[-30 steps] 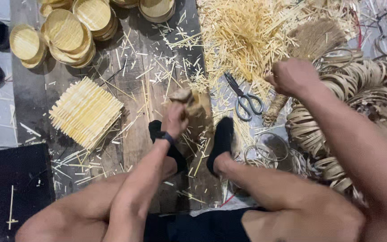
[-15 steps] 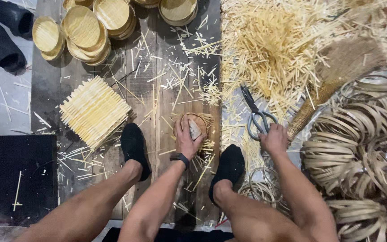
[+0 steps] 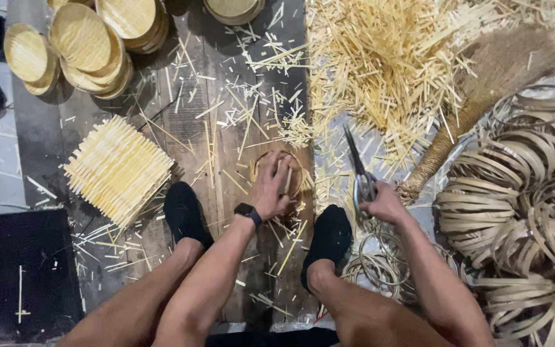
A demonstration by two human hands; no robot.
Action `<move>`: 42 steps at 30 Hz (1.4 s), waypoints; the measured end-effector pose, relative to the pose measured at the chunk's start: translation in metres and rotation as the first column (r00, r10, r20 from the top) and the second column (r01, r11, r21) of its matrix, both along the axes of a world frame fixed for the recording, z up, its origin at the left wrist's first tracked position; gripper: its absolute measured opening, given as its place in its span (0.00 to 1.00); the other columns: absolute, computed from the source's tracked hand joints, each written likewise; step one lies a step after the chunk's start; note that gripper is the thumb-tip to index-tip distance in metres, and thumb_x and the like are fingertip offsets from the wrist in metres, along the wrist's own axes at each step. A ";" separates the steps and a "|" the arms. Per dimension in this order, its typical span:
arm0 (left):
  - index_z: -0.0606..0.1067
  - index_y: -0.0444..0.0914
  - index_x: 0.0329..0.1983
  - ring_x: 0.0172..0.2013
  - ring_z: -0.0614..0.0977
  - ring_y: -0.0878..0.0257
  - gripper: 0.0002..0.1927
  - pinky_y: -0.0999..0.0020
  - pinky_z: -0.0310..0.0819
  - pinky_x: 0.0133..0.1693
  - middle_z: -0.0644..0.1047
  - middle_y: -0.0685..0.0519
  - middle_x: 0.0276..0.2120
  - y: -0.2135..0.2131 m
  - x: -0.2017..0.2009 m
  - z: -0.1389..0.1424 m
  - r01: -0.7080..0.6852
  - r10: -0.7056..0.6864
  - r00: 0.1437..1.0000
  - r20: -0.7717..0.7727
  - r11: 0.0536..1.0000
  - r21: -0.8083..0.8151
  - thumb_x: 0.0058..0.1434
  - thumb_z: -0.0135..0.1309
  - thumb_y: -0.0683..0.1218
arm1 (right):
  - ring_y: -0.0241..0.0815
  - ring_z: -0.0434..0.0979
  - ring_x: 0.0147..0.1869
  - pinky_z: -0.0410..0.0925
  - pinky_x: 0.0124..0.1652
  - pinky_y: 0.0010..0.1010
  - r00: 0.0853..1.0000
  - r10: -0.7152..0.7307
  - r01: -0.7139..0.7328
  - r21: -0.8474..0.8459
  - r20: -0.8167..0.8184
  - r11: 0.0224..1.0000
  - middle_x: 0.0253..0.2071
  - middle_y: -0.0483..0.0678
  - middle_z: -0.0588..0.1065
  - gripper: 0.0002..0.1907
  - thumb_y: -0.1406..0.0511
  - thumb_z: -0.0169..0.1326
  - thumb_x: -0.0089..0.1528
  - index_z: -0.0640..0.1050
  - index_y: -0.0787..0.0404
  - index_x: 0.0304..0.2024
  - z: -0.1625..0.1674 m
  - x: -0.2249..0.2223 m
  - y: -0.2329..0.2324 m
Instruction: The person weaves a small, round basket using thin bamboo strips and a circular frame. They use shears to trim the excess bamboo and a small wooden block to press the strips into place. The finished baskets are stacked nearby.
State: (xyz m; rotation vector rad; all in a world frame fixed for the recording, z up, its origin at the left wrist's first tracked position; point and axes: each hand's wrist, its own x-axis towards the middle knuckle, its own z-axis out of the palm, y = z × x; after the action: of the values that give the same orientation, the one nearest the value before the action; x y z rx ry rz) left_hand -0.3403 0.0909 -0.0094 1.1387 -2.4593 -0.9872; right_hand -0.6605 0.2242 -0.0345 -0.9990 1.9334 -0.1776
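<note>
My left hand (image 3: 271, 188), with a dark watch at the wrist, presses down on a small round woven bamboo piece with a ring rim (image 3: 295, 168) lying on the wooden board (image 3: 187, 109) between my feet. My right hand (image 3: 383, 203) grips the handles of a pair of metal scissors (image 3: 358, 168), blades pointing away from me, just right of the board. My two feet in black socks (image 3: 186, 212) rest on the board on either side of the left arm.
A square mat of bamboo slats (image 3: 118, 168) lies to the left. Stacks of round woven trays (image 3: 91, 45) sit at the far left. A heap of bamboo splints (image 3: 387, 58) and a broom (image 3: 476, 109) lie ahead; coiled bamboo rings (image 3: 521, 199) pile at right.
My right hand came back from the coiled rings, reached the scissors and now holds them lifted. My left hand lowered the round piece onto the board and holds it down.
</note>
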 end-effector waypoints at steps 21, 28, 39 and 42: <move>0.65 0.38 0.67 0.63 0.72 0.45 0.42 0.57 0.65 0.66 0.72 0.43 0.61 0.022 -0.015 0.012 -0.231 0.255 0.947 -0.197 0.963 0.136 0.44 0.62 0.33 | 0.52 0.77 0.49 0.71 0.49 0.44 0.692 0.518 -0.501 0.182 -0.502 0.846 0.45 0.58 0.75 0.29 0.49 0.51 0.63 0.73 0.65 0.55 0.062 0.041 -0.046; 0.69 0.38 0.62 0.62 0.73 0.44 0.40 0.56 0.66 0.66 0.74 0.44 0.58 0.007 -0.006 0.015 -0.087 0.101 0.966 -0.237 0.994 0.069 0.41 0.56 0.30 | 0.50 0.75 0.48 0.70 0.47 0.42 0.610 0.519 -0.578 0.112 -0.598 0.808 0.44 0.56 0.74 0.21 0.57 0.51 0.61 0.76 0.64 0.51 0.041 0.044 -0.053; 0.71 0.41 0.60 0.63 0.70 0.43 0.39 0.50 0.62 0.66 0.72 0.42 0.60 -0.005 0.001 0.018 0.018 -0.019 0.999 -0.031 0.999 -0.046 0.40 0.62 0.35 | 0.49 0.74 0.45 0.73 0.45 0.41 0.667 0.494 -0.560 0.062 -0.558 0.826 0.40 0.54 0.73 0.19 0.55 0.54 0.62 0.76 0.61 0.47 0.011 0.041 -0.057; 0.68 0.39 0.58 0.62 0.66 0.38 0.43 0.44 0.58 0.62 0.65 0.32 0.61 0.015 -0.009 0.017 -0.302 0.294 0.953 -0.077 0.947 -0.111 0.38 0.74 0.48 | 0.50 0.74 0.47 0.71 0.46 0.41 0.659 0.513 -0.581 0.061 -0.550 0.811 0.43 0.54 0.73 0.20 0.54 0.55 0.61 0.76 0.60 0.48 0.017 0.028 -0.053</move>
State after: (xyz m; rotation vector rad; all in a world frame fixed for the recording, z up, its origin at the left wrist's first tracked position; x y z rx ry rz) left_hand -0.3491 0.1057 0.0075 1.3668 -2.1812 -0.7598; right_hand -0.6328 0.1712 -0.0178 -1.8330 2.0126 0.3948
